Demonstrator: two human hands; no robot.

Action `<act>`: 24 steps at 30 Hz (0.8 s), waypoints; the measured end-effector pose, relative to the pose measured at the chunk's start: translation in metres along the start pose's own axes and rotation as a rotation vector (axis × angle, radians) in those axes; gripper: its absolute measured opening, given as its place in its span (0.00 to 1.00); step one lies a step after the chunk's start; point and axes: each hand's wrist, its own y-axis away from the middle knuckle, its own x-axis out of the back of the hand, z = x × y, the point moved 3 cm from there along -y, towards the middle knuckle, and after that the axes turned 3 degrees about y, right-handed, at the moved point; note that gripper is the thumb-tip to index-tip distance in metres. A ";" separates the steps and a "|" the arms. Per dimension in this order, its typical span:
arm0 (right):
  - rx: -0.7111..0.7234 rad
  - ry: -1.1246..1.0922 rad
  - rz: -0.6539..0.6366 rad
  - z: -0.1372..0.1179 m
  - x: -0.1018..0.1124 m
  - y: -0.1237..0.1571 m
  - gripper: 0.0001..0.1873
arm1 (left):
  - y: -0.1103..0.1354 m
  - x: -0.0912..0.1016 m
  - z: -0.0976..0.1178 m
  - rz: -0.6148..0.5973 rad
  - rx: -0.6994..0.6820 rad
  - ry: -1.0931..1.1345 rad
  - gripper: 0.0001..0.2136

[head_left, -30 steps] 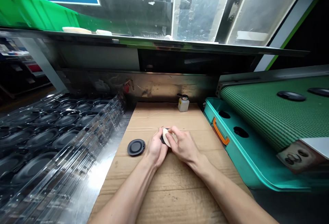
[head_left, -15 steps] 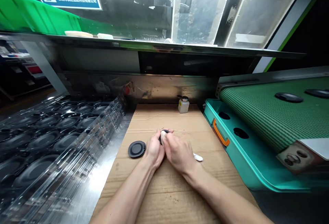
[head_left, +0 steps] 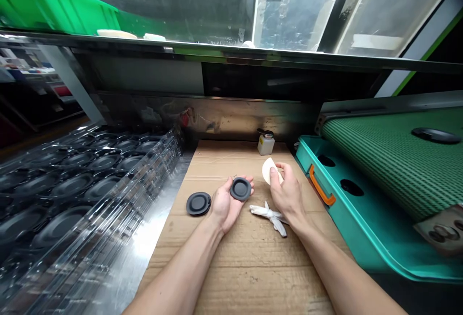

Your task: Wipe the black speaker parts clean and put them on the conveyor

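Logging from my remote seat: work looks midway on one piece, I'd judge. A black lid (head_left: 240,188) lies in the left hand (head_left: 227,206), above the middle of the cardboard (head_left: 246,276); palm up, fingers loosely extended under it, thumb at its rim. The right hand (head_left: 289,194) pinches a white pad (head_left: 268,170) between thumb and fingers, over the cardboard's right half, apart from the lid.

Not set down yet: that held lid. A second lid (head_left: 198,203) lies flat near the cardboard's left edge; can't tell if it's finished or waiting. More black lids (head_left: 103,161) fill clear trays (head_left: 139,180) left of the cardboard, and another piece (head_left: 436,135) sits on the green belt (head_left: 376,151) to its right.

Held lid's look: round, matte, dark, raised rim, sunken centre; any marks too small to tell.
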 end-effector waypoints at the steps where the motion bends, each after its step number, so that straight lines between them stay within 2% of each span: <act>1: -0.006 -0.005 -0.004 0.001 -0.001 0.000 0.20 | 0.000 0.000 0.000 -0.005 -0.002 0.004 0.13; 6: 0.001 -0.023 -0.011 0.003 -0.004 -0.001 0.19 | 0.003 -0.001 0.005 -0.039 0.037 0.066 0.15; 12: -0.027 0.018 -0.033 0.011 -0.008 -0.004 0.20 | 0.009 -0.004 0.010 -0.161 0.111 0.085 0.18; 24: -0.010 0.066 -0.055 0.019 -0.013 -0.005 0.20 | 0.004 0.000 0.011 -0.166 0.184 0.138 0.15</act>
